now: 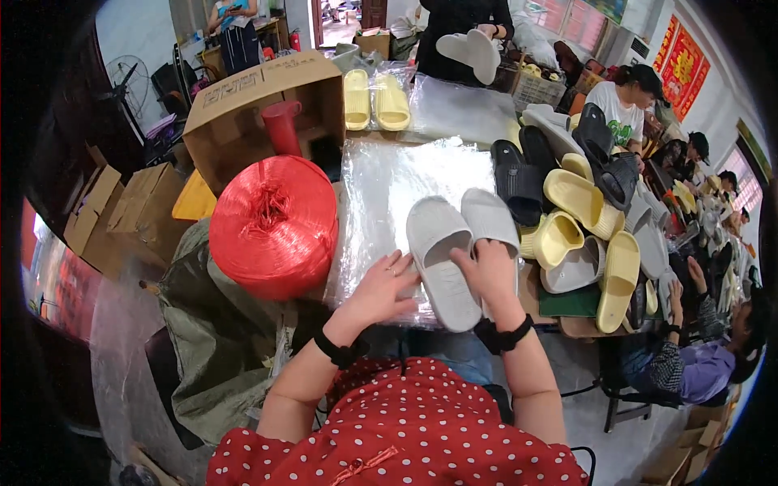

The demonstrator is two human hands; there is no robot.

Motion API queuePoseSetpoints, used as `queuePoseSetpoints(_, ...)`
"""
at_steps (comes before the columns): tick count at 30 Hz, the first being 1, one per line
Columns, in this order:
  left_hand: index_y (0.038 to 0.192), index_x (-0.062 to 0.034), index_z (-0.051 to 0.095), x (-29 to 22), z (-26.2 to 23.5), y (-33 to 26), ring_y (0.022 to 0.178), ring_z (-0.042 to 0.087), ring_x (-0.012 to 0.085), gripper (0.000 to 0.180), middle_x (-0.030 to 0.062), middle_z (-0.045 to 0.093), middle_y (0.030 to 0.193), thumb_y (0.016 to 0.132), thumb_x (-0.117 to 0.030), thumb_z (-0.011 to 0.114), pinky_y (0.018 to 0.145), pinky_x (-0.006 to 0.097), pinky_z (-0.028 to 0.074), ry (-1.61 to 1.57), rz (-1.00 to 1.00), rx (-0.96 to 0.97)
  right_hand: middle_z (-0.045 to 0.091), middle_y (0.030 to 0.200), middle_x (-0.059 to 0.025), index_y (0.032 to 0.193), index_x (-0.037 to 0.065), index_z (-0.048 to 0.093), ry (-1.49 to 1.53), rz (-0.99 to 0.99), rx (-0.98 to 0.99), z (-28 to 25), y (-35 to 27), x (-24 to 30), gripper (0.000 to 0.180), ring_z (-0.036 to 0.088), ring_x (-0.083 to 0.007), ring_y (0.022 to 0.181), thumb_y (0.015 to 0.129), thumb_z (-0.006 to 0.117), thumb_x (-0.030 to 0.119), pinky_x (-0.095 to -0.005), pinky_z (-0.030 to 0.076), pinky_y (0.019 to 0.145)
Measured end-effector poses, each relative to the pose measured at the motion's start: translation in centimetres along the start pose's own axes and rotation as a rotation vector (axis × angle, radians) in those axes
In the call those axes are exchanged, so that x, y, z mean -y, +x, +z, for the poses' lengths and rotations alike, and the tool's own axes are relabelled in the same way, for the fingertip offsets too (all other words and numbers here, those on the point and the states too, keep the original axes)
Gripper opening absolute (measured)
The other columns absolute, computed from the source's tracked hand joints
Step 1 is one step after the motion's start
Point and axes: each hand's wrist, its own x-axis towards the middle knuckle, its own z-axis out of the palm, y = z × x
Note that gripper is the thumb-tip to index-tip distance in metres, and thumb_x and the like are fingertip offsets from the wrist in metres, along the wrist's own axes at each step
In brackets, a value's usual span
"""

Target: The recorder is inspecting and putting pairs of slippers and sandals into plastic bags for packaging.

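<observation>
A pair of grey slippers lies on a stack of clear plastic bags (373, 186) in front of me, toes pointing away. The left slipper (444, 263) shows its open foot bed. The right slipper (490, 212) is partly covered by my right hand (493, 275), whose fingers reach into its opening under the strap while the thumb lies toward the left slipper. My left hand (381, 285) rests on the bags with its fingers apart, close beside the left slipper's edge, holding nothing. Black bands circle both my wrists.
A big roll of red plastic twine (274, 227) stands at left, before an open cardboard box (263, 89) holding a red mug (282, 127). Yellow, black and grey slippers pile up at right (574, 194). Bagged yellow slippers (392, 104) lie beyond. A person opposite holds pale slippers; others sit at right.
</observation>
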Motion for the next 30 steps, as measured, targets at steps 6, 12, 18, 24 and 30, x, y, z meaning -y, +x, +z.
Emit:
queuePoseSetpoints(6, 0.131, -0.0114, 0.059, -1.2, -0.3, 0.0, 0.138, 0.036, 0.0441, 0.064, 0.0225, 0.041, 0.149, 0.077, -0.043, 0.076, 0.114, 0.05, 0.03, -0.039, -0.025, -0.02, 0.064, 0.082, -0.0236, 0.079, -0.004, 0.064, 0.198, 0.118, -0.005, 2.4, 1.0, -2.3, 0.036, 0.061, -0.0421, 0.077, 0.086, 0.063, 0.032, -0.052, 0.047, 0.072)
queuePoseSetpoints(12, 0.13, -0.0148, 0.06, -1.9, 0.7, 0.2, 0.133, 0.041, 0.0465, 0.06, 0.0235, 0.047, 0.142, 0.079, -0.043, 0.074, 0.111, 0.057, 0.032, 0.049, -0.065, -0.076, 0.067, 0.091, -0.008, 0.104, -0.007, 0.063, 1.126, 0.35, -0.174, -4.1, -2.3, -2.7, 0.02, 0.061, -0.0138, 0.08, 0.092, 0.055, 0.007, -0.0262, 0.049, 0.068)
queuePoseSetpoints(18, 0.125, -0.0117, 0.063, -1.4, 0.0, 1.2, 0.125, 0.05, 0.0385, 0.049, 0.0197, 0.058, 0.13, 0.083, -0.034, 0.072, 0.105, 0.048, 0.042, -0.052, -0.044, -0.14, 0.061, 0.125, -0.0126, 0.135, -0.001, 0.049, 1.301, 0.544, -0.18, -7.5, -9.6, -6.2, 0.044, 0.063, -0.0196, 0.107, 0.094, 0.061, 0.01, -0.03, 0.054, 0.087)
queuePoseSetpoints(24, 0.12, -0.0092, 0.065, -1.6, -1.7, 1.2, 0.12, 0.055, 0.0347, 0.05, 0.0138, 0.062, 0.125, 0.079, -0.034, 0.076, 0.1, 0.043, 0.045, -0.112, -0.062, -0.194, 0.052, 0.138, -0.0143, 0.144, 0.001, 0.036, 1.207, 0.318, -0.22, -7.4, -12.1, -8.4, 0.053, 0.057, -0.0257, 0.12, 0.096, 0.058, 0.012, -0.0389, 0.05, 0.099)
queuePoseSetpoints(30, 0.115, -0.0111, 0.066, -1.8, -0.7, 1.9, 0.117, 0.057, 0.0326, 0.043, 0.0125, 0.062, 0.125, 0.076, -0.028, 0.077, 0.099, 0.042, 0.047, 0.023, -0.069, -0.088, 0.057, 0.132, -0.0112, 0.134, -0.001, 0.052, 0.641, 0.11, -0.14, -7.3, -13.1, -7.5, 0.036, 0.06, -0.0231, 0.113, 0.101, 0.048, 0.013, -0.0331, 0.049, 0.096)
